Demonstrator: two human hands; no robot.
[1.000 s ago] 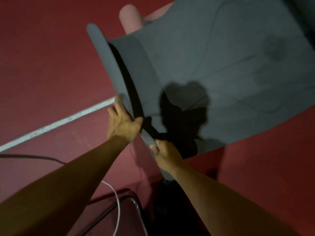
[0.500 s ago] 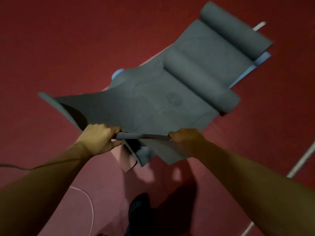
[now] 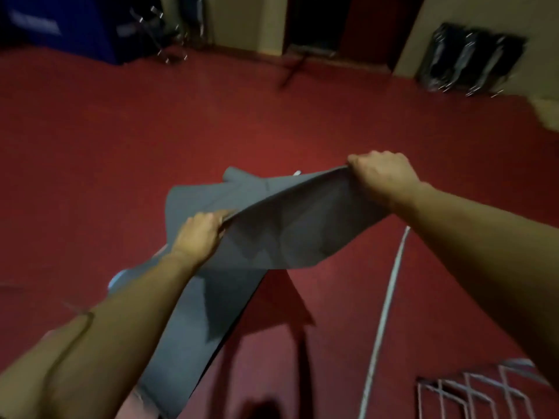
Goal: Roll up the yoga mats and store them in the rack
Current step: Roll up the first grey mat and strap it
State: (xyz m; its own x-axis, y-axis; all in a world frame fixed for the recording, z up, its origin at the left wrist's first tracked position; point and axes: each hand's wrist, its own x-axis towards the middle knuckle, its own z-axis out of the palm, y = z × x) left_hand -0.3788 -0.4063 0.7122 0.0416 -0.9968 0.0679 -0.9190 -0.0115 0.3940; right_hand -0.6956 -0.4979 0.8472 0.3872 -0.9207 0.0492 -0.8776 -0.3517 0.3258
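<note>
A grey yoga mat (image 3: 281,231) hangs in the air in front of me, lifted above the red floor. My left hand (image 3: 198,237) grips its near edge on the left, fingers curled over the mat. My right hand (image 3: 381,173) grips the same edge higher up on the right. The mat sags between the hands and trails down past my left forearm toward the lower left. A wire rack (image 3: 478,394) of white metal stands at the lower right corner. A bit of light blue mat (image 3: 116,279) peeks out beside my left forearm.
A white line (image 3: 384,322) runs along the red floor (image 3: 151,140) at the right. Dark bags (image 3: 472,65) lean on the far wall at the upper right. Blue equipment (image 3: 60,25) and metal stands sit at the far left.
Both hands have raised the grey mat's edge off the floor, the right hand higher. My view has swung up from the mats on the floor to the room and far wall.
</note>
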